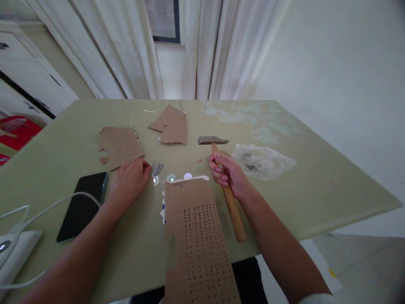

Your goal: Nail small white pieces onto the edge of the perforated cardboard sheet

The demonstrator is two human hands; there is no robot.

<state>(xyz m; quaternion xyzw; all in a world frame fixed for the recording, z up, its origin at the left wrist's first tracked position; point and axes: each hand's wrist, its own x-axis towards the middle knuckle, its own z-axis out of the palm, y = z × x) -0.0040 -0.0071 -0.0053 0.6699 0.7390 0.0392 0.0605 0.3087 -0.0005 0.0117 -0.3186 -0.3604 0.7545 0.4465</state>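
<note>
I see the right hand point(226, 172) wrapped tight around a hammer point(232, 207), right of the middle. The left hand point(130, 179) curls beside nails point(157, 169), left of the middle; I can't tell if it holds anything.

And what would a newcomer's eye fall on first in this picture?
Probably the hammer, right of centre, gripped in the right hand. Next comes the long perforated cardboard strip, running off the picture's bottom edge. Then a cluster of nails lies beside the left hand.
</note>
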